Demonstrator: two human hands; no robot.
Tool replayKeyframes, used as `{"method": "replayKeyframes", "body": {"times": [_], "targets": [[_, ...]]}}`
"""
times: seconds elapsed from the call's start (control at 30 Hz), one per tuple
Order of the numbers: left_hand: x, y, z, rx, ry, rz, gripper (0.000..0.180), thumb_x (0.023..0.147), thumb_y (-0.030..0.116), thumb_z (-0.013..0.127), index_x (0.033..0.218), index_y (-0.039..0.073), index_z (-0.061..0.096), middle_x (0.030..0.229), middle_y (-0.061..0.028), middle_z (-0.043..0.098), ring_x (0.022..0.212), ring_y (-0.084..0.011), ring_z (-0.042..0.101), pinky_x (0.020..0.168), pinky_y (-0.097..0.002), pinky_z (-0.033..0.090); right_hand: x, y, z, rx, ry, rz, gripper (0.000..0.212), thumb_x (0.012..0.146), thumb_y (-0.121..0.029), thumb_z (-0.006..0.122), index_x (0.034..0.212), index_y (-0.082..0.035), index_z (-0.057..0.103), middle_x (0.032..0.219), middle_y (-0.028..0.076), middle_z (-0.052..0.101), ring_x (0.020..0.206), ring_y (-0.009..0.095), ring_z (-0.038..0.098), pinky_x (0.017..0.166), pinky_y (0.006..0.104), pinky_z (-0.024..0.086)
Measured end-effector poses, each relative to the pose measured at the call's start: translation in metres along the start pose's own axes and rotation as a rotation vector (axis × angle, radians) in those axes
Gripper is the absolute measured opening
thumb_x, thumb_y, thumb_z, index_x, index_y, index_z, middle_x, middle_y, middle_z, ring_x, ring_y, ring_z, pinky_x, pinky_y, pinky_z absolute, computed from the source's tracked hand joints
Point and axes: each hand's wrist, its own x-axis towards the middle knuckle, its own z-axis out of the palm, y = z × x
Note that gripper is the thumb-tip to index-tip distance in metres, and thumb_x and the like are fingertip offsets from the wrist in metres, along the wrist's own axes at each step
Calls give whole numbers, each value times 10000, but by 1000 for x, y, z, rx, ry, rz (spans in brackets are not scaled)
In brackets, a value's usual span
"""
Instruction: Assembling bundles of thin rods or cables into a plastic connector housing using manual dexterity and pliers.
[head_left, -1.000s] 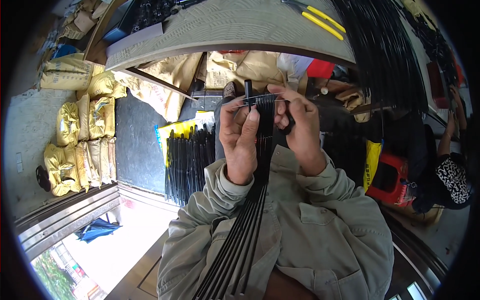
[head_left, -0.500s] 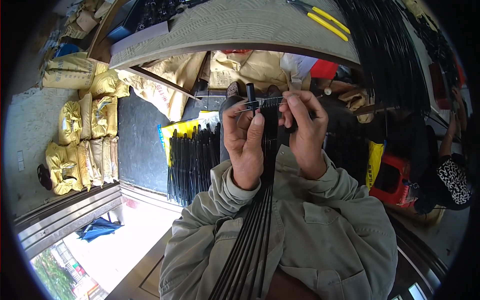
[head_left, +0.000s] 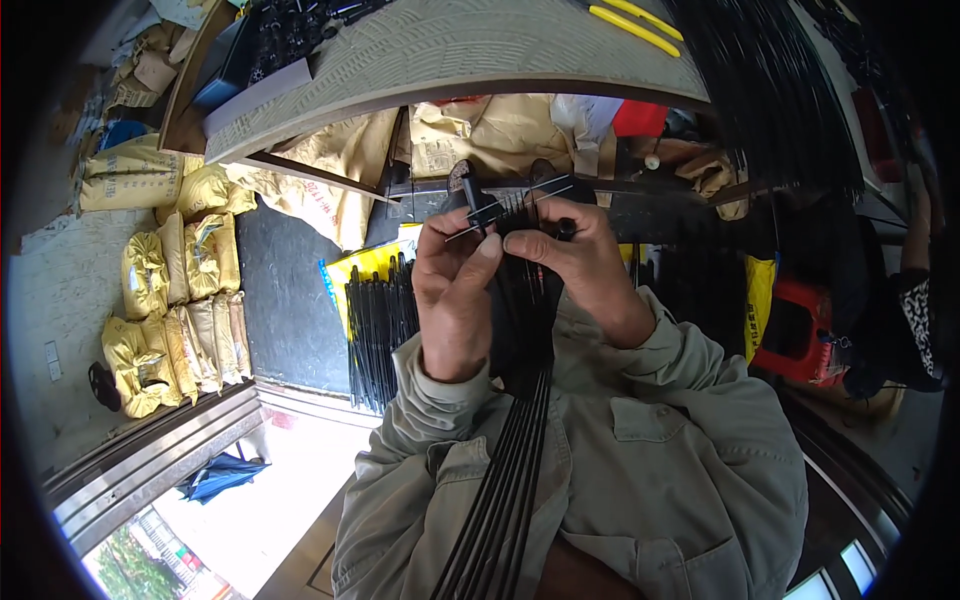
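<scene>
A bundle of thin black rods, like umbrella ribs (head_left: 505, 470), runs up over my lap to both hands. A thin straight metal wire (head_left: 552, 192) crosses the rods' far ends at a slant. My left hand (head_left: 455, 300) is closed, pinching the wire near its left end, with a short black tube (head_left: 472, 188) standing up by its fingers. From the other side my right hand (head_left: 590, 265) closes round the rod ends, thumb pressed over them. A black round-ended piece (head_left: 567, 228) shows at its fingers. Exactly how the wire passes among the rods is too fine to see.
A workbench (head_left: 420, 60) stands ahead, bearing yellow-handled pliers (head_left: 640, 30) and a hanging mass of black rods (head_left: 775, 90). More black rods (head_left: 382, 320) stand left of my lap. Yellow sacks (head_left: 148, 270) pile at the left; a red plastic stool (head_left: 800, 340) stands right, beside another person.
The wire now slants up to the right instead of lying nearly level. My right hand has moved left and turned, its thumb coming over the rod ends. My left hand has shifted slightly left.
</scene>
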Motion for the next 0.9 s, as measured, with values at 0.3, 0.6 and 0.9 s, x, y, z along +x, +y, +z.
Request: {"method": "replayKeyframes", "body": {"times": [0.3, 0.6, 0.9], "targets": [[16, 24, -21, 207, -81, -79, 222, 735, -5, 676, 916, -2, 548, 798, -71, 620, 639, -99, 552, 604, -210, 451, -4, -14, 4, -88, -39, 31, 122, 769, -94, 661, 813, 16, 632, 693, -25, 561, 618, 22, 463, 575, 183, 371], [13, 26, -20, 221, -76, -18, 231, 749, 55, 683, 938, -21, 573, 792, -66, 625, 640, -85, 531, 597, -200, 421, -8, -8, 18, -68, -1, -52, 159, 803, -116, 631, 884, 18, 603, 756, -2, 584, 683, 27, 474, 601, 190, 384], [5, 15, -18, 216, -9, 36, 257, 800, 117, 640, 998, -31, 569, 835, -58, 624, 677, -73, 504, 628, -201, 386, -9, -2, 19, -107, -26, -55, 187, 812, -138, 624, 896, 25, 589, 770, 5, 586, 707, 36, 486, 615, 190, 394]]}}
